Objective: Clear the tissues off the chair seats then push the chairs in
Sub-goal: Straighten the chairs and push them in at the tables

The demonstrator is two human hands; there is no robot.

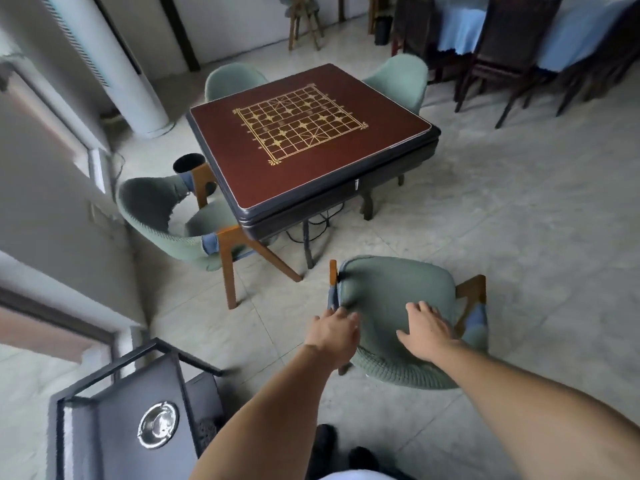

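Observation:
A green upholstered chair (391, 292) with wooden legs stands just in front of me, pulled back from the brown game table (311, 140). My left hand (334, 332) grips the left end of its curved backrest. My right hand (426, 332) lies flat on the top of the backrest, fingers straight. The seat shows no tissue. A second green chair (156, 209) stands at the table's left side, partly out. Two more green chairs (235, 79) (398, 77) sit tucked at the far sides.
A dark side table (114, 403) with a metal ashtray (157, 424) stands at the lower left. A black bin (188, 162) sits by the left chair. A white standing air conditioner (114, 64) is at the back left; dark dining chairs (502, 53) at the back right.

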